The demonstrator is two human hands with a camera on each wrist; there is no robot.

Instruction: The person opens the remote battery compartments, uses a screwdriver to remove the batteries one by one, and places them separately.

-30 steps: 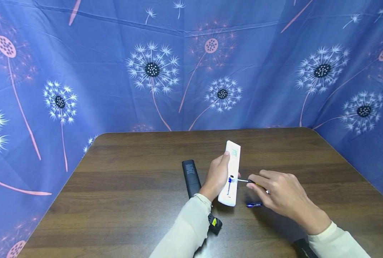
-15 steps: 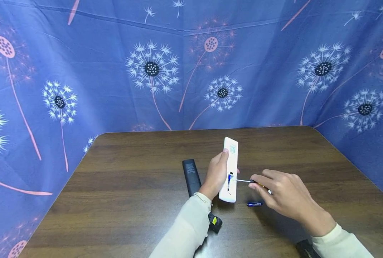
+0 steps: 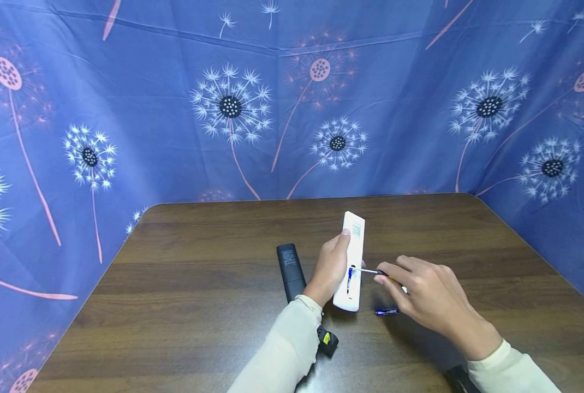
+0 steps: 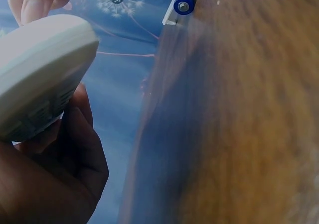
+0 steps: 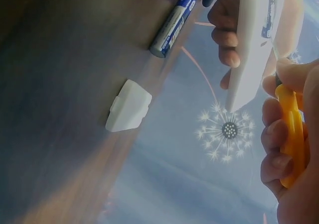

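The right hand, fingers curled round a screwdriver, has shifted the tip slightly toward the upper end of the inset battery; that battery remains in its slot, so the work there seems unfinished. The left hand grips the white remote, tilted above the table. Below lie a loose battery and a white cover; a black remote lies left.
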